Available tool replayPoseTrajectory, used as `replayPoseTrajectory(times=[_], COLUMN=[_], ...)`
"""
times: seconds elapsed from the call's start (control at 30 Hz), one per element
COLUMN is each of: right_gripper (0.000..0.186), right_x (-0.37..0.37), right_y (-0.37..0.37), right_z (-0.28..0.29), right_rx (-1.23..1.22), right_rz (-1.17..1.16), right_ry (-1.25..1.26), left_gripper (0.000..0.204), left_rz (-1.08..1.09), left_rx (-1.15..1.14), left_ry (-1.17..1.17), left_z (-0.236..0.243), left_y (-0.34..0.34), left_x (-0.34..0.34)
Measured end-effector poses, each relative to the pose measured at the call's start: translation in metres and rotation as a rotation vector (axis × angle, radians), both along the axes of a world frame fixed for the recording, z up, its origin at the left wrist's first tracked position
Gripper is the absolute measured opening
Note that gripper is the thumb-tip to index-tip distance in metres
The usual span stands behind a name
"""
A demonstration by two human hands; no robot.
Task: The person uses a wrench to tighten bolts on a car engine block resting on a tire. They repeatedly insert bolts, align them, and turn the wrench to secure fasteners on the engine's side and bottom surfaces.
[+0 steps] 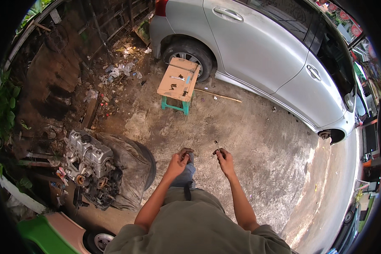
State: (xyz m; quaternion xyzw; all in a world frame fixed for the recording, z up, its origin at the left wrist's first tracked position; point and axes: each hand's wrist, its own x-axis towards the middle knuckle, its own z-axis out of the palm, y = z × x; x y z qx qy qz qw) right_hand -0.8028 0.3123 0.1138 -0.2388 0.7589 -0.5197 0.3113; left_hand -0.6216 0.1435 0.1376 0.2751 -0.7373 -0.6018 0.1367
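Note:
My right hand is closed on a slim metal tool, which sticks up from the fingers with a small head at its top. My left hand is closed, to the left of the right one and above my leg; whatever it holds is too small to make out. Farther forward, a teal stool bears a piece of cardboard with a wrench and small dark parts on it.
A silver car stands beyond the stool, its front right wheel off. At left are an engine on grimy cloth, rubbish and a rusty wall. A stick lies on the concrete floor.

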Motion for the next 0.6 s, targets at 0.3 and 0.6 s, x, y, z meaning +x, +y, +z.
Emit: replayPoseTrajectory(times=[0.3,0.6], right_gripper=[0.025,0.03], right_x=[-0.123,-0.25], right_y=[-0.096,-0.213], right_z=[-0.033,-0.033], right_rx=[0.07,0.094], right_rz=[0.069,0.209], right_ry=[-0.121,-0.055], left_gripper=[0.025,0.025], left_rz=[0.02,0.209], left_rx=[0.041,0.04], left_ry=[-0.01,-0.086], left_z=[-0.045,-0.025], left_y=[-0.096,-0.198], left_x=[-0.149,-0.244])
